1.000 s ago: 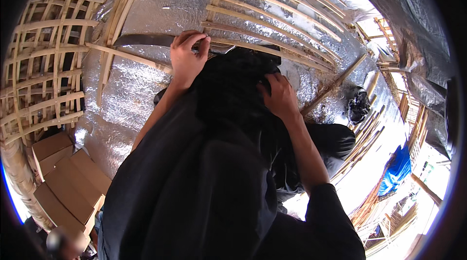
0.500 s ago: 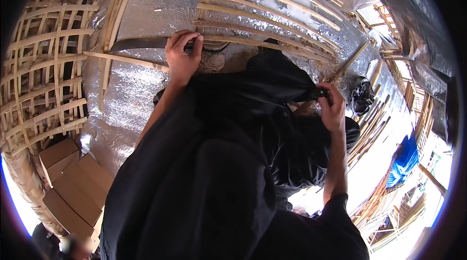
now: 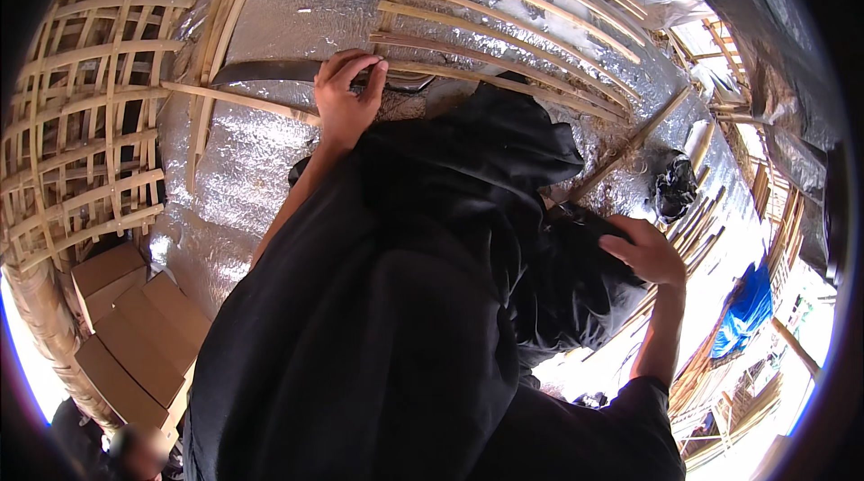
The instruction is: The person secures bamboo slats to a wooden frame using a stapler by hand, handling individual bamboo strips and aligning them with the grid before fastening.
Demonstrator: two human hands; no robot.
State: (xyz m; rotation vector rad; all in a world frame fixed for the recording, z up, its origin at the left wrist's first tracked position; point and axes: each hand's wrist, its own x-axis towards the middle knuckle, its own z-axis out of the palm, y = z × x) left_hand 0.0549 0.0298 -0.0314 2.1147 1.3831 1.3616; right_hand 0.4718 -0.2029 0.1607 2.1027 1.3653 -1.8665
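My left hand point(image 3: 347, 101) is closed, fingers curled toward the thumb, around what looks like a machete point(image 3: 265, 72). Its long, dark, slightly curved blade stretches out to the left; its other end is partly hidden by the fingers. Close to those fingertips lies the near end of a bamboo strip point(image 3: 450, 72). My right hand point(image 3: 646, 251) holds nothing; its fingers are stretched out by the black cloth point(image 3: 585, 274) over my right knee. More loose black cloth point(image 3: 504, 134) lies bunched between the two hands.
Several bamboo strips point(image 3: 504, 20) lie side by side on a silvery sheet point(image 3: 297, 17). At left stands a woven bamboo lattice point(image 3: 85, 103), with cardboard boxes point(image 3: 148, 337) below it. A stick point(image 3: 634, 139), a black plastic bag point(image 3: 673, 184) and a blue sheet point(image 3: 745, 310) are to the right.
My right hand has let go of the black cloth it was pinching and moved down and to the right, its fingers opening. The bunched cloth has slackened. My left hand has stayed at the blade.
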